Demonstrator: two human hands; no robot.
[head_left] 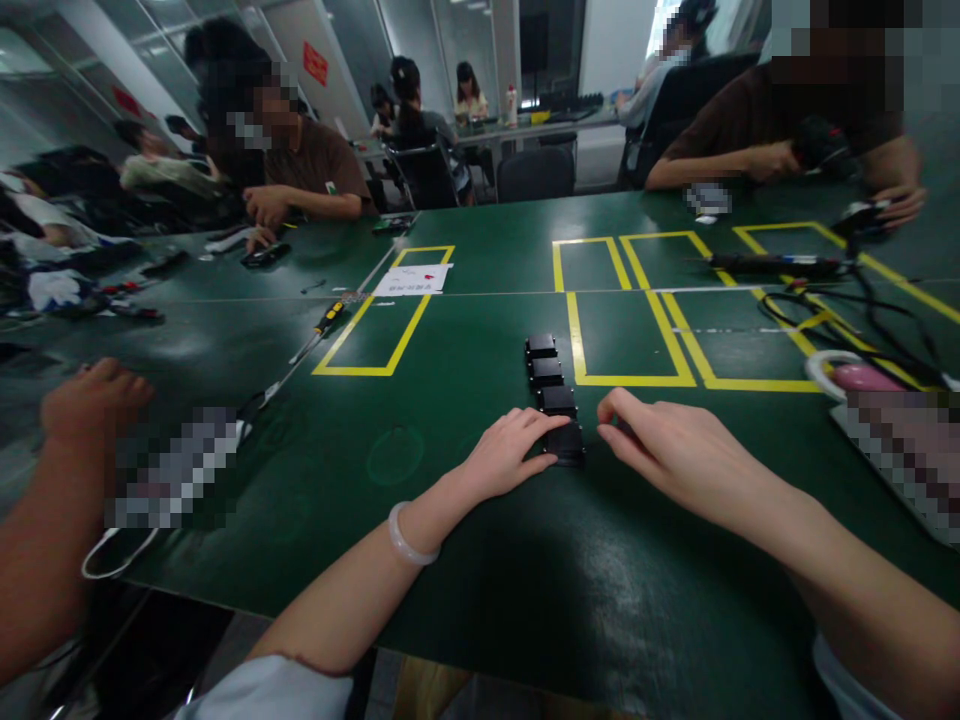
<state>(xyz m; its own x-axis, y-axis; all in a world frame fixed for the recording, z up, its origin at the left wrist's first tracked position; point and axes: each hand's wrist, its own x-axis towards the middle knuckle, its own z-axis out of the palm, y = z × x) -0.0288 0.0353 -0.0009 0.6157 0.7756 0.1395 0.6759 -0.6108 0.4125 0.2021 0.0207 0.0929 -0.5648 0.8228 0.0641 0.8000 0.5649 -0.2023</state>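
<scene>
On a dark green table (465,560) marked with yellow tape rectangles (382,335), four small black boxes (553,395) lie in a short row running away from the person, each touching or just beside the next. The left hand (510,455) rests flat on the table with its fingers loosely together, the fingertips touching the left side of the nearest black box (567,442). The right hand (667,445) lies just to the right of that box, fingers held together and curled slightly down to the surface; whether its fingertips actually touch the box I cannot tell. A pale bracelet (409,540) circles the left wrist. A white paper slip (414,279) lies across the far end of one taped rectangle, and a screwdriver with a yellow and black handle (330,317) lies near its left edge. At the far right, black cables (847,315) trail over the tape lines. Another person's hand (94,400) rests on the table at the left edge, well apart from the boxes. Across the table, two people in brown shirts lean over the surface with their hands on small items. Behind them the room shows glass partitions, black office chairs (536,172) and more people seated at a farther desk.
</scene>
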